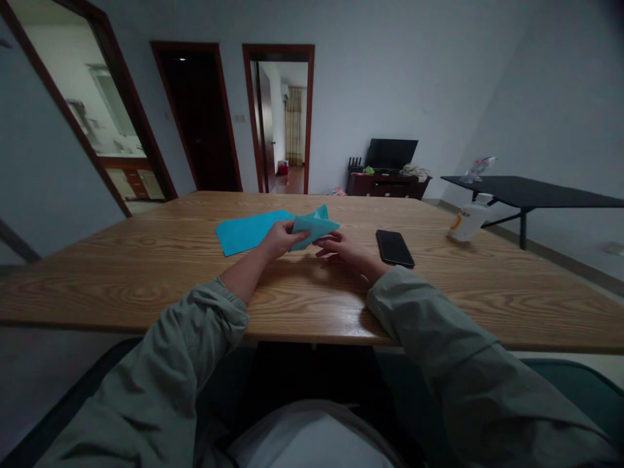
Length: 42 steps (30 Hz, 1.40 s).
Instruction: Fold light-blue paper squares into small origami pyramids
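A folded piece of turquoise paper (312,227) is held up just above the wooden table (195,286), its top edge standing open in pointed flaps. My left hand (280,239) grips its left side, thumb across the near face. At the paper's lower right corner, my right hand (344,250) has its fingertips against the edge, with the other fingers loosely curled below. A flat blue sheet (251,231) lies on the table behind and left of my left hand. To the right of my right hand rests a black smartphone (394,248).
A whitish translucent plastic jug (469,220) stands toward the table's right side. Beyond it is a black folding table (531,192) with a clear plastic item on top. A television (391,154) sits on a dark cabinet (385,186) by the far wall.
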Motion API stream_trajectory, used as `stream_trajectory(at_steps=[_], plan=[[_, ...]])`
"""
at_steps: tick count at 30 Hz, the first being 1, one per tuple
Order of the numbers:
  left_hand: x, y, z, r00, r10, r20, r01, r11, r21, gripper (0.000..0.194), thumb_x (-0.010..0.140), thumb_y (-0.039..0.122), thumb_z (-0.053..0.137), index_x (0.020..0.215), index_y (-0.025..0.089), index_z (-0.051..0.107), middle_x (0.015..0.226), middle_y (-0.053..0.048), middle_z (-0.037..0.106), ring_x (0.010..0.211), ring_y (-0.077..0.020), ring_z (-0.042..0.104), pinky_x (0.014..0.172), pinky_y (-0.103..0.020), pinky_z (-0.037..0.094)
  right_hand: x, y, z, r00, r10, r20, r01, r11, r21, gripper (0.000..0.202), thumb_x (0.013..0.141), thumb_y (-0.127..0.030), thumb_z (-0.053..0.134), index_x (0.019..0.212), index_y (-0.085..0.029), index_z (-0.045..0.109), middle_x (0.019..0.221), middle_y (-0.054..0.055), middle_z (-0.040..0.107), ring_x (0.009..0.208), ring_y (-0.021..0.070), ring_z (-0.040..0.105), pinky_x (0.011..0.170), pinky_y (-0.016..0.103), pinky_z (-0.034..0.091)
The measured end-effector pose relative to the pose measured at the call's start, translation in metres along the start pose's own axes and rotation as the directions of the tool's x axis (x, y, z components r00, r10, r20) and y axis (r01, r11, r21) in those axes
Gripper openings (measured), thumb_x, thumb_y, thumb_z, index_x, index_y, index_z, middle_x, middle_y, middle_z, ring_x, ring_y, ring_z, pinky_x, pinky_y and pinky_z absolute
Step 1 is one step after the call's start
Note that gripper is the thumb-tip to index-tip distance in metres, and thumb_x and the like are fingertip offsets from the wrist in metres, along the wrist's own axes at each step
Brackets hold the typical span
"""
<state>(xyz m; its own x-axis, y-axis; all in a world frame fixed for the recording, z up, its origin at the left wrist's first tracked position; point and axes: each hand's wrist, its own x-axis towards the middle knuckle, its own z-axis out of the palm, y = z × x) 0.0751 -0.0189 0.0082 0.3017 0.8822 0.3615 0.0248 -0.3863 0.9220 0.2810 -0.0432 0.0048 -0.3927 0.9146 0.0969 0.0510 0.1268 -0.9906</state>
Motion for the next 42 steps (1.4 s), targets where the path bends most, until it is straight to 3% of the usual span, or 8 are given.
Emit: stream_trajectory(at_steps=[4, 7, 11, 16, 22, 27, 36, 42], plan=[[-0.003, 0.002, 0.0, 0.999, 0.008, 0.039, -0.01, 0.998, 0.059, 0.054, 0.063, 0.05, 0.077, 0.1, 0.011, 0.071, 0.091, -0.006, 0.072, 0.082, -0.0208, 0.064, 0.076, -0.031, 0.05, 0.0, 0.001, -0.003, 1.0, 0.014, 0.002, -0.014, 0.998, 0.055, 0.032, 0.077, -0.033, 0.07, 0.104, -0.02, 0.058, 0.111, 0.009, 0.064, 0.086, 0.0189, 0.067, 0.062, 0.025, 0.054], [-0.006, 0.004, 0.0, 0.993, 0.073, 0.098, -0.096, 0.961, 0.26, 0.04, 0.069, 0.046, 0.073, 0.092, 0.014, 0.073, 0.082, -0.003, 0.071, 0.078, -0.019, 0.063, 0.074, -0.03, 0.049, -0.001, 0.001, -0.006, 1.0, -0.008, 0.029, 0.004, 0.99, 0.139, 0.034, 0.08, -0.038, 0.065, 0.109, -0.021, 0.059, 0.112, 0.008, 0.063, 0.09, 0.0201, 0.066, 0.068, 0.028, 0.055], [-0.009, 0.008, 0.0, 0.946, 0.234, 0.224, -0.318, 0.805, 0.501, 0.02, 0.074, 0.027, 0.066, 0.091, 0.02, 0.075, 0.093, -0.005, 0.072, 0.089, -0.0206, 0.064, 0.084, -0.032, 0.048, 0.001, 0.0, -0.01, 0.998, -0.045, -0.054, 0.054, 0.979, 0.196, 0.037, 0.082, -0.039, 0.064, 0.115, -0.023, 0.059, 0.118, 0.006, 0.061, 0.098, 0.0196, 0.062, 0.074, 0.031, 0.056], [-0.007, 0.008, 0.006, 0.871, 0.278, 0.405, -0.483, 0.634, 0.604, 0.037, 0.067, 0.006, 0.058, 0.094, 0.025, 0.075, 0.107, -0.005, 0.071, 0.103, -0.0215, 0.063, 0.096, -0.036, 0.045, 0.009, 0.008, -0.011, 0.984, 0.023, -0.175, 0.0, 0.992, 0.126, 0.056, 0.077, -0.031, 0.069, 0.129, -0.024, 0.051, 0.106, 0.006, 0.066, 0.077, 0.0149, 0.062, 0.061, 0.026, 0.053], [-0.012, 0.016, 0.016, 0.835, 0.293, 0.465, -0.542, 0.587, 0.602, 0.034, 0.072, 0.009, 0.058, 0.097, 0.027, 0.074, 0.11, -0.005, 0.07, 0.103, -0.0208, 0.063, 0.097, -0.036, 0.043, 0.014, 0.016, -0.016, 0.996, -0.056, -0.063, 0.057, 0.998, 0.007, 0.034, 0.072, -0.04, 0.071, 0.095, -0.015, 0.068, 0.089, 0.003, 0.069, 0.072, 0.0135, 0.059, 0.063, 0.023, 0.047], [-0.012, 0.017, 0.009, 0.872, 0.351, 0.342, -0.49, 0.645, 0.587, 0.023, 0.072, 0.024, 0.07, 0.095, 0.023, 0.073, 0.105, -0.007, 0.069, 0.102, -0.0228, 0.061, 0.095, -0.037, 0.044, 0.015, 0.015, -0.019, 0.997, -0.064, -0.046, 0.063, 0.998, -0.019, 0.037, 0.065, -0.04, 0.076, 0.093, -0.015, 0.068, 0.083, 0.002, 0.068, 0.066, 0.0124, 0.057, 0.06, 0.022, 0.044], [-0.006, 0.004, -0.007, 0.953, 0.241, 0.181, -0.3, 0.815, 0.496, 0.026, 0.064, 0.039, 0.078, 0.079, 0.019, 0.072, 0.12, -0.01, 0.061, 0.107, -0.0228, 0.058, 0.09, -0.035, 0.046, 0.019, 0.022, -0.024, 0.994, -0.104, -0.021, 0.101, 0.989, -0.107, 0.036, 0.067, -0.036, 0.073, 0.097, -0.016, 0.069, 0.092, 0.002, 0.07, 0.077, 0.015, 0.059, 0.073, 0.025, 0.045], [-0.004, -0.002, -0.01, 0.992, 0.097, 0.077, -0.122, 0.867, 0.482, 0.038, 0.061, 0.041, 0.079, 0.087, 0.017, 0.069, 0.079, -0.003, 0.066, 0.066, -0.0127, 0.056, 0.062, -0.025, 0.044, 0.018, 0.021, -0.025, 0.992, -0.102, -0.071, 0.095, 0.99, -0.101, 0.033, 0.07, -0.034, 0.07, 0.098, -0.016, 0.069, 0.092, 0.002, 0.07, 0.079, 0.0157, 0.06, 0.074, 0.026, 0.046]])
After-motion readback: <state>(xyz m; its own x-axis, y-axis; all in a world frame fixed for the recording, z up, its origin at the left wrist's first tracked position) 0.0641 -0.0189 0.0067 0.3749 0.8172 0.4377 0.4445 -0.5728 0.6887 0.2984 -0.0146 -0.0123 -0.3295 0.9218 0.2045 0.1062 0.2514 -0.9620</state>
